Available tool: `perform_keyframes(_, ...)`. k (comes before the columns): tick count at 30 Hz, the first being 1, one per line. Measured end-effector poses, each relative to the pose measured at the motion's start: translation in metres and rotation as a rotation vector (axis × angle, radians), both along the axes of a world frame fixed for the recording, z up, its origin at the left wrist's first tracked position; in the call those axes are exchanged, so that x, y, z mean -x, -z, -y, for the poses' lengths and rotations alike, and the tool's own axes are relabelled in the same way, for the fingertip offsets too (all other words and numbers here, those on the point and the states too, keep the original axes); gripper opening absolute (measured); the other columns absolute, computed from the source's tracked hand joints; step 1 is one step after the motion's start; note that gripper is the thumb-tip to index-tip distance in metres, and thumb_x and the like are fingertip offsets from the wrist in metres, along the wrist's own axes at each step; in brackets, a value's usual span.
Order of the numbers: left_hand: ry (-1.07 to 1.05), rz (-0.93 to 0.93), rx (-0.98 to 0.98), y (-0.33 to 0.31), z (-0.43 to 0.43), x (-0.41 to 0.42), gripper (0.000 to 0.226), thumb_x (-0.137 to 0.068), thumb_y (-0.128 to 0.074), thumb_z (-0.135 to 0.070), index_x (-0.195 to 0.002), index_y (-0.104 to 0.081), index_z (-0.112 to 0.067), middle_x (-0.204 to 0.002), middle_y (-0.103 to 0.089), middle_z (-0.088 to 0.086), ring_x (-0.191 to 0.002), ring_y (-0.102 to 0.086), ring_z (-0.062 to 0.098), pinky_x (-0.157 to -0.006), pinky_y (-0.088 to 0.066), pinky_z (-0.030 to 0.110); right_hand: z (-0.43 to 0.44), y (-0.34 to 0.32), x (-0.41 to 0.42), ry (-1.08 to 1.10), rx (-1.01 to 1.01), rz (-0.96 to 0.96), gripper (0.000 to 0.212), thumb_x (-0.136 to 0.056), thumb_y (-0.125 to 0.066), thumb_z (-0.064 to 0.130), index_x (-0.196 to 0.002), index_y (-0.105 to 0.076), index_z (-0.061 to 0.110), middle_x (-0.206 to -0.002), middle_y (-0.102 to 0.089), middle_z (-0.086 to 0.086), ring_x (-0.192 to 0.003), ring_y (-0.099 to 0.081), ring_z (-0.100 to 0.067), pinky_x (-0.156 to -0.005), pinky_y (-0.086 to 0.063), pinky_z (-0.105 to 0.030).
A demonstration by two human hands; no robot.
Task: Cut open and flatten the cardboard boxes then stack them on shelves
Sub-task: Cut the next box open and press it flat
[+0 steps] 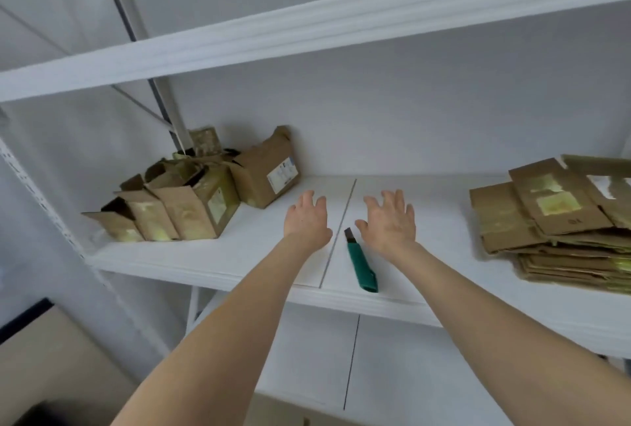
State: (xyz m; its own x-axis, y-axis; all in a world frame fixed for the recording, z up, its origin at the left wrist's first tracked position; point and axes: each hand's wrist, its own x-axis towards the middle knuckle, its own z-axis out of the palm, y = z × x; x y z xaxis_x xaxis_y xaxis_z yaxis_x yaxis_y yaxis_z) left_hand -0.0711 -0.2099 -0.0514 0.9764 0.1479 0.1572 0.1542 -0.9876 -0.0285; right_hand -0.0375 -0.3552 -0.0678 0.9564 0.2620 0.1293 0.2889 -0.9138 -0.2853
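While the shelf (444,289) serves as workbench, unflattened boxes (191,200) crowd its left end and the flat stack (560,217) its right, probably to keep undone from done. Between them the left hand (307,221) and right hand (389,221) are spread, empty; the knife (362,261) lies just beside the right, handy.

On your shelf (239,255), unflattened boxes (191,200) sit at frame left, the flattened stack (560,221) at right, and the utility knife (362,263) lies centre, between your hands.
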Motion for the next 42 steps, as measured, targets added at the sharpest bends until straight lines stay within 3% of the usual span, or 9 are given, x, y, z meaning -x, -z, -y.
perform_keyframes(9, 0.027, 0.023, 0.016, 0.021, -0.172, -0.048, 0.058, -0.092, -0.057, -0.026, -0.143, -0.032, -0.010, -0.150, -0.023, 0.012, -0.139, -0.028, 0.027, -0.107, -0.033, 0.034, -0.185, 0.026, -0.046, -0.001, -0.005, -0.009, 0.054, -0.101, -0.042, 0.041, -0.150, -0.028, 0.022, -0.159, -0.014, -0.012, -0.149, 0.002, -0.034, -0.119, -0.009, -0.047)
perform_keyframes(15, 0.098, 0.142, -0.020, 0.006, -0.280, -0.107, 0.072, -0.093, -0.054, -0.023, -0.151, -0.016, -0.005, -0.156, -0.019, 0.015, -0.145, -0.019, 0.028, -0.113, -0.025, 0.035, -0.295, 0.028, -0.083, 0.069, -0.055, -0.042, 0.052, -0.100, -0.044, 0.037, -0.147, -0.031, 0.020, -0.155, -0.021, -0.012, -0.147, -0.007, -0.032, -0.117, -0.018, -0.045)
perform_keyframes(18, 0.074, 0.159, -0.017, -0.012, -0.310, -0.146, 0.082, -0.092, -0.056, -0.030, -0.153, -0.008, -0.002, -0.159, -0.017, 0.015, -0.149, -0.009, 0.028, -0.118, -0.018, 0.039, -0.323, 0.020, -0.101, 0.140, -0.205, -0.079, 0.049, -0.098, -0.048, 0.033, -0.143, -0.037, 0.017, -0.148, -0.031, -0.013, -0.141, -0.020, -0.029, -0.111, -0.030, -0.042)
perform_keyframes(22, -0.048, 0.080, 0.107, -0.031, -0.335, -0.193, 0.101, -0.088, -0.059, -0.053, -0.153, -0.002, -0.002, -0.160, -0.015, 0.014, -0.149, -0.008, 0.029, -0.119, -0.016, 0.044, -0.336, 0.018, -0.120, 0.230, -0.335, -0.125, 0.054, -0.097, -0.051, 0.032, -0.146, -0.035, 0.016, -0.147, -0.033, -0.012, -0.139, -0.026, -0.028, -0.108, -0.035, -0.042)
perform_keyframes(25, -0.097, 0.030, 0.188, -0.028, -0.342, -0.212, 0.081, -0.085, -0.060, -0.059, -0.142, -0.037, -0.006, -0.144, -0.045, 0.014, -0.138, -0.034, 0.032, -0.114, -0.028, 0.048, -0.334, 0.028, -0.124, 0.271, -0.337, -0.144, 0.058, -0.097, -0.052, 0.034, -0.149, -0.030, 0.017, -0.149, -0.030, -0.011, -0.141, -0.024, -0.027, -0.109, -0.034, -0.041)
perform_keyframes(27, -0.064, 0.039, 0.273, -0.021, -0.341, -0.216, 0.064, -0.084, -0.062, -0.058, -0.129, -0.051, -0.013, -0.131, -0.055, 0.010, -0.126, -0.048, 0.031, -0.106, -0.037, 0.047, -0.330, 0.036, -0.124, 0.298, -0.335, -0.164, 0.061, -0.098, -0.052, 0.035, -0.150, -0.027, 0.018, -0.151, -0.028, -0.011, -0.142, -0.023, -0.026, -0.109, -0.034, -0.040)
perform_keyframes(31, 0.033, 0.045, 0.385, -0.019, -0.321, -0.209, 0.040, -0.090, -0.060, -0.039, -0.124, -0.054, -0.018, -0.124, -0.058, 0.006, -0.114, -0.056, 0.027, -0.081, -0.046, 0.034, -0.324, 0.042, -0.120, 0.324, -0.368, -0.198, 0.062, -0.098, -0.051, 0.036, -0.151, -0.025, 0.017, -0.151, -0.027, -0.011, -0.140, -0.027, -0.027, -0.107, -0.036, -0.040)
perform_keyframes(36, 0.063, 0.182, 0.460, -0.030, -0.295, -0.187, 0.025, -0.097, -0.044, -0.021, -0.120, -0.050, -0.014, -0.114, -0.061, 0.010, -0.105, -0.059, 0.031, -0.075, -0.045, 0.036, -0.300, 0.044, -0.109, 0.427, -0.615, -0.237, 0.068, -0.097, -0.054, 0.036, -0.153, -0.021, 0.015, -0.151, -0.026, -0.013, -0.133, -0.041, -0.033, -0.108, -0.039, -0.045)
perform_keyframes(42, 0.084, 0.241, 0.737, -0.055, -0.297, -0.142, 0.026, -0.089, -0.055, -0.037, -0.100, -0.060, -0.015, -0.092, -0.066, 0.004, -0.087, -0.063, 0.025, -0.075, -0.050, 0.032, -0.241, 0.032, -0.079, 0.595, -0.934, -0.172, 0.092, -0.089, -0.063, 0.050, -0.155, -0.011, 0.013, -0.158, -0.013, -0.013, -0.138, -0.035, -0.036, -0.102, -0.038, -0.043)
